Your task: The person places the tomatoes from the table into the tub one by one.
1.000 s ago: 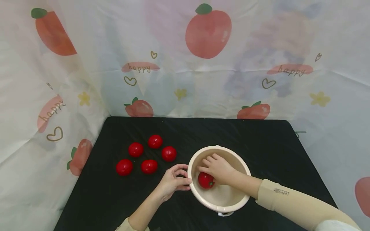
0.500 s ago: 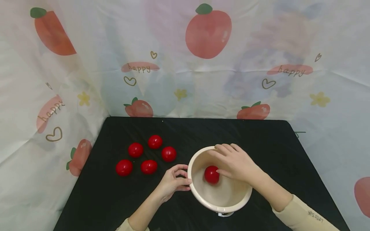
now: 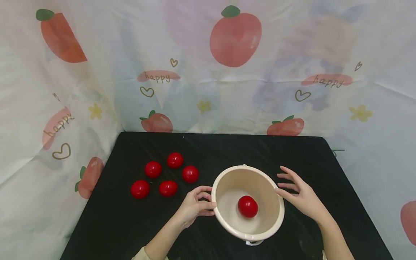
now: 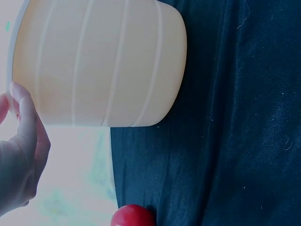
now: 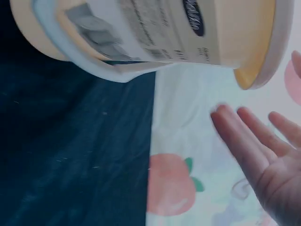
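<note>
A cream bucket (image 3: pixel 224 224) stands in the middle of the black table, its mouth facing up toward the head camera. One red tomato (image 3: pixel 247 206) lies on its bottom. My left hand (image 3: pixel 198 206) grips the bucket's left rim; in the left wrist view its fingers bend at the rim. At the right rim is my right hand (image 3: pixel 300 195), with fingers spread and nothing held. The right wrist view has this hand (image 5: pixel 268 155) beside the rim, below the bucket's printed label (image 5: pixel 164 30).
Several more tomatoes (image 3: pixel 168 188) lie grouped on the table left of the bucket. A pale handle (image 5: pixel 103 70) hangs along the bucket's side. Behind and beside the black table (image 3: pixel 292 155) hangs a white fruit-print cloth (image 3: pixel 195 47).
My right hand has come up out of the bucket and over to its right side. The tomato inside has rolled toward the middle of the bottom. My left hand has stayed at the rim.
</note>
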A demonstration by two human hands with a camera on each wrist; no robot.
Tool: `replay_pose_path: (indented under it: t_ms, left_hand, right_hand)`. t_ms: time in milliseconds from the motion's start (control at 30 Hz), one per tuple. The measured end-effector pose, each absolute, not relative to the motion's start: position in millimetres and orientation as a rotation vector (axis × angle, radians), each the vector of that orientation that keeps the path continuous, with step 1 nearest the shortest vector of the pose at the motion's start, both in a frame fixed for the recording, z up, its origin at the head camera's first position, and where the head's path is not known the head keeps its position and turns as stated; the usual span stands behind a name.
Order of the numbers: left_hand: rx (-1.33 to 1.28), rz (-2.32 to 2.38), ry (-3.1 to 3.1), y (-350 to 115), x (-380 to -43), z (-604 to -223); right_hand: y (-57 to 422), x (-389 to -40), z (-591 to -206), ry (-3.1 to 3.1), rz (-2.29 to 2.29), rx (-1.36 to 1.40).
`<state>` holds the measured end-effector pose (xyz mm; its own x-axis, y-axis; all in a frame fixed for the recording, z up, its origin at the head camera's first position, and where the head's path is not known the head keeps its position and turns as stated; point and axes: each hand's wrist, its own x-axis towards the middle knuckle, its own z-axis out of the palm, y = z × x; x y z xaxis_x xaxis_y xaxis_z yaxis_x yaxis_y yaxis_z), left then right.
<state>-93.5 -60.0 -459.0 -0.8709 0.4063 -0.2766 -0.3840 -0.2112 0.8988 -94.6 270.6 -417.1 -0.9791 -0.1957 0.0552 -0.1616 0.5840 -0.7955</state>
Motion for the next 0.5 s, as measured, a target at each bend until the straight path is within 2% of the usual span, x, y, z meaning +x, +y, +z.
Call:
replay_pose_path:
  t_ms: [267, 500]
  left_hand:
    - [0.035, 2.115, 1.557, -59.9, -93.2, -459.1]
    - [0.027, 2.113, 1.556, -60.0, -92.4, -456.5]
  right_hand:
    - [279.1, -74.7, -427.2, 2.335, -1.788, 0.176]
    - [274.2, -67.4, -430.4, 2.207, -1.834, 0.298]
